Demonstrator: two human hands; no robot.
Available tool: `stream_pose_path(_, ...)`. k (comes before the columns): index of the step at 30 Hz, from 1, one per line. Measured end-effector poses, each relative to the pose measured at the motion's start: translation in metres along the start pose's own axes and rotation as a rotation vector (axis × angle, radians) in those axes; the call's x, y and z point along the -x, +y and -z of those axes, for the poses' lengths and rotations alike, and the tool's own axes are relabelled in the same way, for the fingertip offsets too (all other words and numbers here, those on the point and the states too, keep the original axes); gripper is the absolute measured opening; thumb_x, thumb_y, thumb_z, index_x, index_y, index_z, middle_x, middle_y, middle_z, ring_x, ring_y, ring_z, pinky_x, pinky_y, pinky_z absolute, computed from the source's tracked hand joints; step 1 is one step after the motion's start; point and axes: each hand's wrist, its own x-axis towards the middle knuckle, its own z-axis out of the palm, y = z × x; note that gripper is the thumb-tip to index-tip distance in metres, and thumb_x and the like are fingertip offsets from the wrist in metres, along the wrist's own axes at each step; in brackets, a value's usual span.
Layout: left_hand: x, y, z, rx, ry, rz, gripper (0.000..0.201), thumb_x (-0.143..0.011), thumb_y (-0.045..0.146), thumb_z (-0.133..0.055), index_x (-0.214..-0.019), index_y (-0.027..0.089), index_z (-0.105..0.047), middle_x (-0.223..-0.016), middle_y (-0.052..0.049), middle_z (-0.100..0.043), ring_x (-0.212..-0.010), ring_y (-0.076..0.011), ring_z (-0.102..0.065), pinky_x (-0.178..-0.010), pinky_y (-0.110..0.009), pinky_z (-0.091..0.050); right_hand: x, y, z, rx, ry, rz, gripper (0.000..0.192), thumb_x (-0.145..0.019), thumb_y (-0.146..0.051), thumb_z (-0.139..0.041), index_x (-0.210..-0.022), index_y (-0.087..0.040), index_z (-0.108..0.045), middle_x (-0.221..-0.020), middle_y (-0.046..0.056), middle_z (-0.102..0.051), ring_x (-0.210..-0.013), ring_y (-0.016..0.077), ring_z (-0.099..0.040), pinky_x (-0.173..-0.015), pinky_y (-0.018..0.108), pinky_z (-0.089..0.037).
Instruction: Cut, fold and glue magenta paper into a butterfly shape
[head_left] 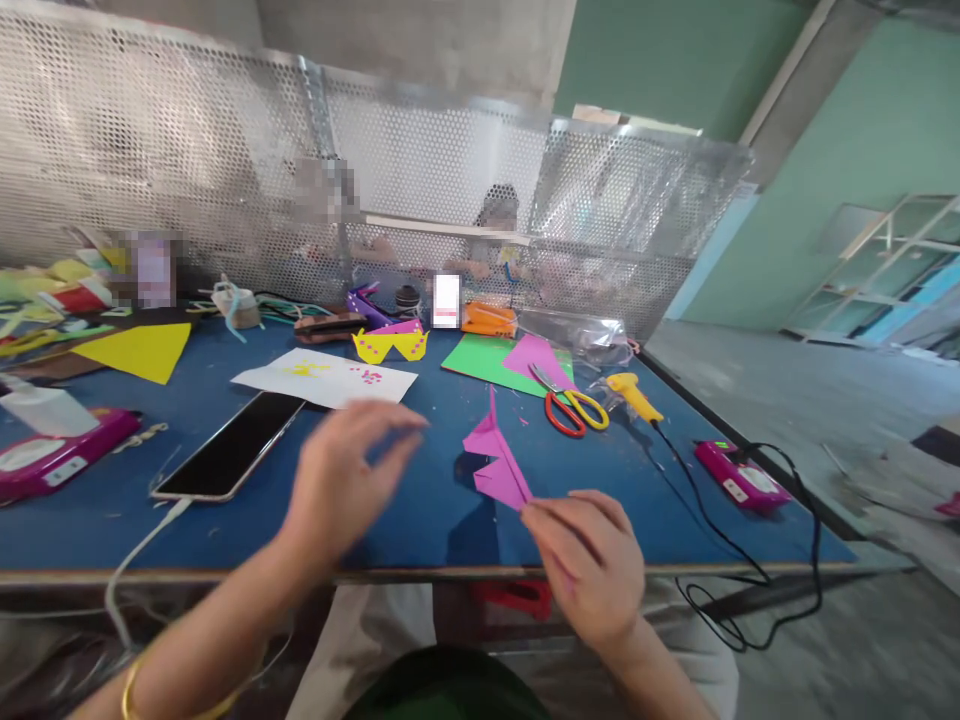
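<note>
Between the thumb and fingers of my right hand (pixel 589 560) is one end of a folded pink paper cutout (pixel 504 470), held above the blue table. Its edge has notches and pointed flaps. My left hand (pixel 349 475) hovers to the left of it, thumb and fingers apart, with nothing in them. Beyond that hand lies a white sheet (pixel 330 376) with small yellow and pink pieces on it. A yellow paper mask shape (pixel 390 347) with pink dots stands behind the sheet. Scissors (pixel 574 408) with red and yellow handles rest partly on pink paper (pixel 536 360) and green paper (pixel 480 362).
A yellow glue gun (pixel 636 396) and a magenta power strip (pixel 741 476) with black cable lie at right. At left are a charging phone (pixel 232 450), another magenta power strip (pixel 71 455) and yellow paper (pixel 142 350). A perforated metal screen (pixel 442 150) borders the table's back.
</note>
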Motion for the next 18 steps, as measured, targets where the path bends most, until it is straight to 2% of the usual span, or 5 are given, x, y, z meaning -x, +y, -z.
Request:
stream_pose_path(2,0.033,0.021,-0.014,-0.012,-0.106,-0.140,0.011,-0.092,0.026,-0.063,-0.093,0.027,-0.074,-0.094,0.003,-0.076,-0.094,-0.0177,-0.069,-0.088,-0.031,-0.052,0.010,-0.011,-0.007,0.150,-0.099,0.122,0.034,-0.094,-0.005,-0.050,-0.114,-0.021,-0.072,-0.097,0.005,-0.079,-0.086,0.0160,-0.073,-0.093,0.035,-0.047)
stream_pose_path(4,0.058,0.034,-0.028,-0.120,-0.152,-0.308,0.018,-0.096,0.018,-0.055,-0.102,0.022,-0.071,-0.101,-0.002,-0.077,-0.097,-0.0187,-0.068,-0.090,-0.034,-0.050,0.019,-0.021,-0.014,0.233,-0.158,0.211,0.034,-0.096,-0.008,-0.043,-0.114,-0.017,-0.071,-0.096,0.007,-0.079,-0.086,0.0172,-0.073,-0.095,0.036,-0.045)
stream_pose_path(6,0.070,0.037,-0.039,-0.176,-0.170,-0.357,0.020,-0.097,0.015,-0.051,-0.104,0.020,-0.070,-0.103,-0.003,-0.076,-0.099,-0.0181,-0.067,-0.094,-0.034,-0.048,0.026,-0.028,-0.019,0.224,-0.169,0.223,0.035,-0.097,-0.010,-0.040,-0.113,-0.015,-0.071,-0.095,0.007,-0.079,-0.085,0.0175,-0.073,-0.096,0.036,-0.044)
stream_pose_path(11,0.072,0.025,-0.047,-0.194,-0.183,-0.381,0.018,-0.096,0.015,-0.053,-0.096,0.021,-0.070,-0.090,0.001,-0.076,-0.089,-0.0152,-0.068,-0.095,-0.034,-0.045,0.032,-0.027,-0.022,0.139,-0.213,0.159,0.035,-0.096,-0.009,-0.041,-0.117,-0.015,-0.068,-0.097,0.006,-0.079,-0.089,0.0175,-0.074,-0.100,0.037,-0.040)
stream_pose_path(18,0.072,0.024,-0.048,-0.169,-0.215,-0.360,0.015,-0.094,0.012,-0.058,-0.093,0.021,-0.070,-0.086,0.004,-0.076,-0.084,-0.0144,-0.070,-0.097,-0.034,-0.042,0.024,-0.015,-0.023,0.029,-0.271,-0.114,0.014,-0.096,-0.016,-0.060,-0.105,-0.022,-0.068,-0.094,0.001,-0.077,-0.086,0.0147,-0.071,-0.104,0.039,-0.035)
